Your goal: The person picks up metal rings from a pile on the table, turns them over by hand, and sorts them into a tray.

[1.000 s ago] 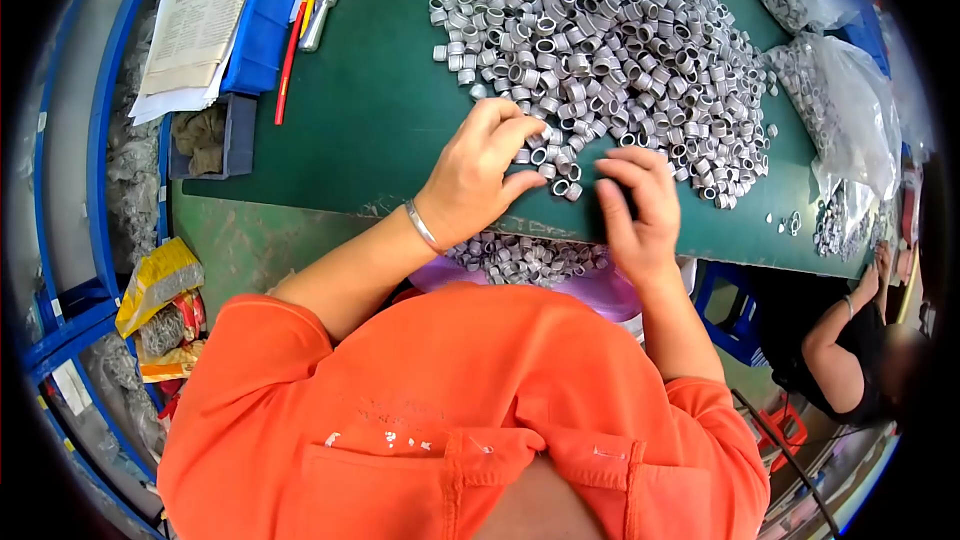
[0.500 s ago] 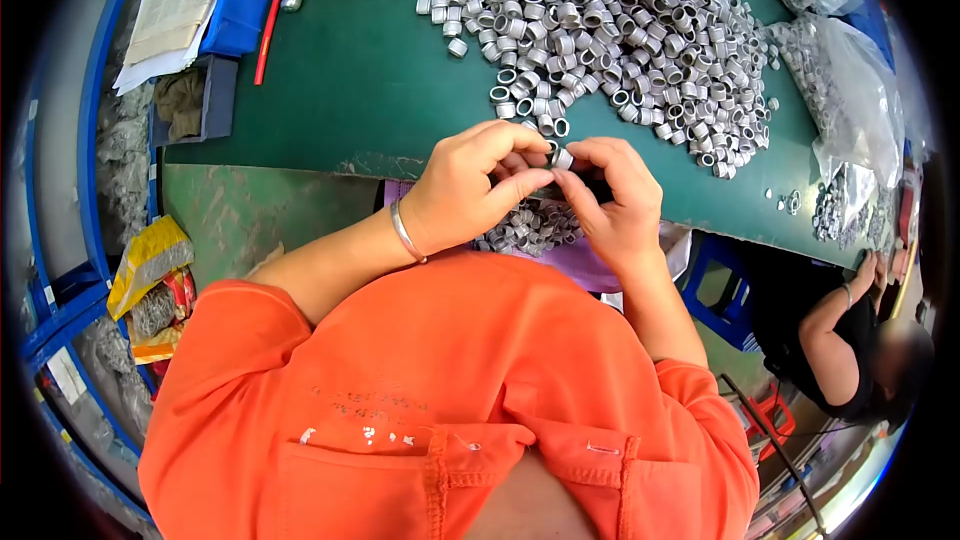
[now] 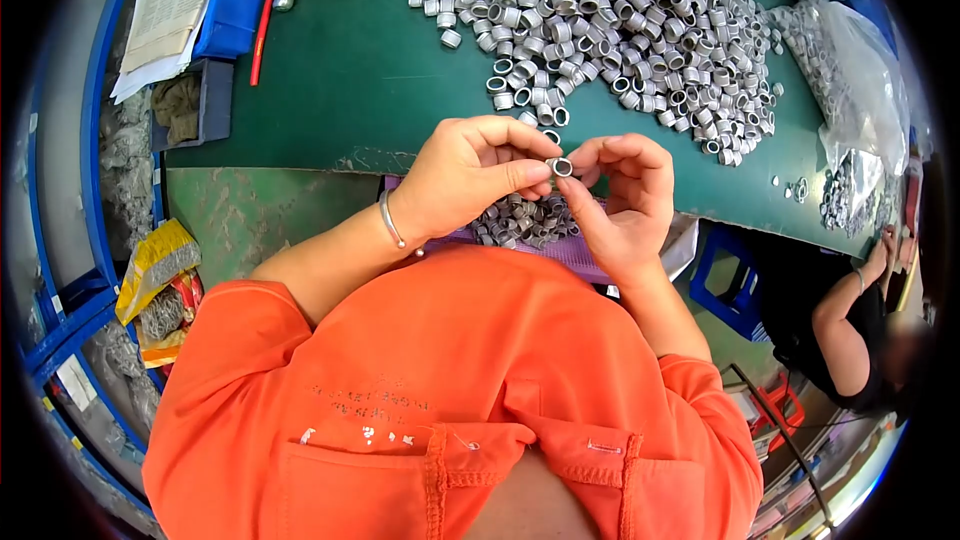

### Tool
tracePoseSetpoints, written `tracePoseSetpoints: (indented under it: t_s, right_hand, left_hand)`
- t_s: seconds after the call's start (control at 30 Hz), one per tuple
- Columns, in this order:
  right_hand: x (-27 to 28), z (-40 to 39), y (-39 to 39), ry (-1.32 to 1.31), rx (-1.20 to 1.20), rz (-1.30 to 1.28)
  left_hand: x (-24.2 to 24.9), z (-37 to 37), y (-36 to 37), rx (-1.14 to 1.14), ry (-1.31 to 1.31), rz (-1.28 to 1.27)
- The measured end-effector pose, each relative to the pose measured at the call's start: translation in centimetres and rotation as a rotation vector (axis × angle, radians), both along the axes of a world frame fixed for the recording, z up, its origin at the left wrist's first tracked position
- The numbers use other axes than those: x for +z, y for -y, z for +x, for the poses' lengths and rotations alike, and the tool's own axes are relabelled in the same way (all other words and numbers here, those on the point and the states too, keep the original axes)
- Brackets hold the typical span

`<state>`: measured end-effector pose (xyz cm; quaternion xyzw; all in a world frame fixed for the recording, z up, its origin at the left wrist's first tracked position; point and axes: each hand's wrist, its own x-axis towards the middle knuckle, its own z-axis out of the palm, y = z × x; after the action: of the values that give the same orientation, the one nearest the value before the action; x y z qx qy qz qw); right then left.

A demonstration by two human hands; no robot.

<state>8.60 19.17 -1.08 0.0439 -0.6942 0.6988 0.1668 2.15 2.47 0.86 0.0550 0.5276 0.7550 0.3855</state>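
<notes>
A small grey metal ring (image 3: pixel 562 168) is pinched between my two hands, its round opening facing up toward me. My left hand (image 3: pixel 478 172) grips it from the left with thumb and forefinger, a bracelet on that wrist. From the right, my right hand (image 3: pixel 628 194) touches it with thumb and fingertips, closed on its edge. Just beyond my fingers spreads a big heap of similar metal rings (image 3: pixel 620 40) on the green table (image 3: pixel 320 90). Below my hands, more rings (image 3: pixel 525 222) lie in a purple basket (image 3: pixel 570 252) at my lap, partly covered by my hands.
Plastic bags of parts (image 3: pixel 850 80) lie at the table's right side. A blue tray with papers (image 3: pixel 235 10), a red pencil (image 3: pixel 265 25) and a grey bin (image 3: pixel 205 105) are at the left. Another person (image 3: pixel 840 330) works at the right beside a blue stool (image 3: pixel 730 285).
The ring has turned so its opening now faces me. My right hand's fingers have lifted and spread slightly. The camera view has shifted a little.
</notes>
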Motion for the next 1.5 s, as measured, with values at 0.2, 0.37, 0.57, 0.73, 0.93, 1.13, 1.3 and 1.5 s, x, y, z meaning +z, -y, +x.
tracePoseSetpoints:
  t_s: [0.2, 0.37, 0.57, 0.73, 0.93, 1.13, 1.3, 1.5]
  right_hand:
    - [0.1, -0.3, -0.2, -0.065, 0.005, 0.182]
    - [0.4, -0.1, -0.2, 0.325, 0.029, -0.042]
    - [0.5, -0.5, -0.1, 0.074, 0.074, 0.141]
    - [1.2, -0.1, -0.7, -0.118, 0.204, 0.379]
    - [0.8, -1.4, -0.1, -0.024, -0.079, 0.653]
    - [-0.5, -1.5, 0.0, 0.004, -0.002, 0.59]
    - [-0.7, -0.3, 0.9, 0.023, 0.008, 0.119]
    - [0.2, 0.0, 0.4, 0.281, 0.079, 0.012]
  left_hand:
    - [-0.3, 0.3, -0.2, 0.038, -0.053, -0.001]
    - [-0.9, 0.8, -0.2, 0.112, -0.452, -0.066]
    - [0.0, 0.7, 0.2, 0.112, -0.863, -0.216]
    - [0.7, 0.8, 1.2, -0.012, -1.047, -0.259]
    - [0.2, 0.7, 2.4, -0.117, -1.185, -0.35]
    - [-0.1, 1.0, 0.6, 0.118, -0.304, -0.292]
    - [-0.1, 0.6, 0.6, -0.004, -0.084, -0.14]
    - [-0.9, 1.1, 0.8, 0.102, -0.658, -0.213]
